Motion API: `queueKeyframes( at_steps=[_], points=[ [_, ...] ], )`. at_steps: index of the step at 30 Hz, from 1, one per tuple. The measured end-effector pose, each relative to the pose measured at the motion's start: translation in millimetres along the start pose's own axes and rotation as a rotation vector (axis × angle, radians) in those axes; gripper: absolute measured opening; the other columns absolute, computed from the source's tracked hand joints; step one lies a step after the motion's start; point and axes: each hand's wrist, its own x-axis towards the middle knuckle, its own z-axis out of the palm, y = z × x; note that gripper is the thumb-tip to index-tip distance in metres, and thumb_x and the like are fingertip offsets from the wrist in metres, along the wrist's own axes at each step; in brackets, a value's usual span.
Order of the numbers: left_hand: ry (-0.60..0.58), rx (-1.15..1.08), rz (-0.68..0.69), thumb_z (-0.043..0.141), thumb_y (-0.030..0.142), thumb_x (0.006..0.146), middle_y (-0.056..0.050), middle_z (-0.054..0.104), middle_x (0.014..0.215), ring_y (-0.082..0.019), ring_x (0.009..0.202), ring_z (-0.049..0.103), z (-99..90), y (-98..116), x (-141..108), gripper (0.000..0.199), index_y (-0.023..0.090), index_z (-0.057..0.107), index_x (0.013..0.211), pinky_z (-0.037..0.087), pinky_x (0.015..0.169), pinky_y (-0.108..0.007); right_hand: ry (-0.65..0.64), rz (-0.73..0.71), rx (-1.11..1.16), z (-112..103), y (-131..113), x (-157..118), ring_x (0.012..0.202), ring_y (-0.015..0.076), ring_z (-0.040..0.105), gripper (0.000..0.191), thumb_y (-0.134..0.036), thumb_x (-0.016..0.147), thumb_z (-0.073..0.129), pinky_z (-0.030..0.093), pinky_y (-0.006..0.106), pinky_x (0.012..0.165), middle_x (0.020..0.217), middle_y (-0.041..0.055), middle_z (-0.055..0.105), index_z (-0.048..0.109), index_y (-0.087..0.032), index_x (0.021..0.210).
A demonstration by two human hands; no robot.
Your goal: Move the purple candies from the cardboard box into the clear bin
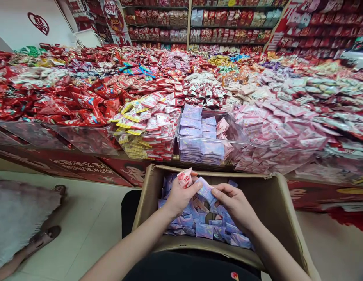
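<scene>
Above an open cardboard box [289, 210], my left hand [180, 197] is closed on a pink-and-white candy packet [185, 178], and its thumb presses a purple candy packet [206, 190]. My right hand [235, 203] pinches the other end of that purple packet between thumb and fingers. Inside the box, below both hands, lie several loose purple packets [204, 230] with a few pale pink ones among them. Just beyond the box, a clear plastic bin [212, 139] holds stacked purple packets [191, 121] on its left and middle, and pink packets [221, 127] at its right side.
Clear bins heaped with packets run along the counter: red ones [82, 103] to the left, yellow-and-white ones [149, 117] nearer, pink ones [283, 121] to the right. Stocked shelves [158, 18] stand behind. At left, another person's sandalled foot [45, 238] rests on the tiled floor [90, 222].
</scene>
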Motion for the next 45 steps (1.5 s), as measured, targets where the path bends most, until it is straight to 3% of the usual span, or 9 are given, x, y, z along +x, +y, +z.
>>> queueKeyframes(
  at_steps=[6,12,15,17,22,35,41,43,45],
  points=[
    [0.109,-0.011,0.057,0.065,0.022,0.060,0.004,0.055,0.068,-0.007,0.058,0.052,-1.9,0,0,0.026,0.016,0.050,0.080,0.042,0.057,-0.020,0.035,-0.145,-0.308,3,-12,-8,0.058,0.0124,0.053,0.024,-0.038,0.073,0.053,0.042,0.024,0.053,0.067,0.0028,0.062,0.062,-0.016,0.079],
    [0.051,-0.050,0.013,0.059,0.027,0.066,0.003,0.058,0.068,-0.009,0.053,0.055,-3.8,2,1,0.024,0.017,0.046,0.084,0.040,0.049,-0.020,0.364,-0.663,-0.900,-21,-122,-6,0.072,0.0156,0.057,0.021,-0.031,0.077,0.050,0.043,0.026,0.065,0.081,0.0039,0.064,0.061,-0.020,0.092],
    [0.041,-0.022,0.016,0.060,0.025,0.066,0.003,0.058,0.066,-0.008,0.052,0.054,-3.5,-1,0,0.024,0.016,0.047,0.084,0.039,0.048,-0.020,0.455,-0.621,-1.302,-24,-173,36,0.078,0.0196,0.057,0.021,-0.024,0.077,0.047,0.042,0.029,0.067,0.084,0.0070,0.064,0.063,-0.017,0.090],
    [0.041,0.000,0.024,0.059,0.024,0.066,0.003,0.058,0.065,-0.008,0.051,0.054,-4.2,-4,0,0.024,0.015,0.047,0.085,0.039,0.048,-0.020,0.313,-0.421,-1.522,-19,-188,72,0.076,0.0198,0.058,0.022,-0.017,0.076,0.045,0.042,0.028,0.064,0.080,0.0074,0.065,0.064,-0.015,0.086],
    [0.091,0.043,0.025,0.059,0.025,0.067,0.003,0.056,0.063,-0.008,0.051,0.053,-9.2,-8,2,0.024,0.015,0.047,0.085,0.037,0.047,-0.019,-0.040,-0.114,-1.825,1,-182,133,0.079,0.0216,0.060,0.028,-0.005,0.066,0.049,0.043,0.026,0.064,0.084,0.0113,0.066,0.067,-0.011,0.086],
    [0.020,0.075,-0.002,0.063,0.032,0.064,0.004,0.053,0.060,-0.009,0.051,0.051,-8.6,-9,1,0.026,0.016,0.049,0.080,0.038,0.052,-0.021,-0.125,-0.232,-1.869,0,-160,156,0.083,0.0228,0.060,0.027,-0.005,0.065,0.049,0.043,0.026,0.064,0.087,0.0126,0.066,0.066,-0.012,0.085],
    [-0.037,0.116,-0.005,0.061,0.035,0.067,0.002,0.054,0.061,-0.009,0.054,0.052,-12.3,-13,1,0.026,0.017,0.050,0.081,0.040,0.054,-0.021,0.119,-0.534,-1.633,-7,-177,82,0.080,0.0204,0.057,0.026,-0.025,0.080,0.038,0.040,0.028,0.067,0.084,0.0095,0.064,0.062,-0.016,0.086],
    [-0.034,0.129,0.009,0.059,0.035,0.068,0.003,0.053,0.060,-0.009,0.054,0.050,-12.7,-13,2,0.025,0.017,0.050,0.081,0.039,0.053,-0.020,-0.065,-0.542,-1.417,-12,-164,42,0.068,0.0166,0.057,0.024,-0.030,0.079,0.039,0.040,0.025,0.062,0.074,0.0044,0.064,0.062,-0.022,0.079],
    [-0.038,0.165,0.029,0.057,0.035,0.070,0.004,0.049,0.059,-0.008,0.051,0.047,-13.0,-14,3,0.023,0.017,0.049,0.081,0.039,0.052,-0.020,-0.432,-0.364,-1.222,-16,-131,12,0.063,0.0139,0.057,0.021,-0.030,0.077,0.041,0.041,0.022,0.057,0.070,0.0003,0.065,0.062,-0.027,0.075]
  ],
)
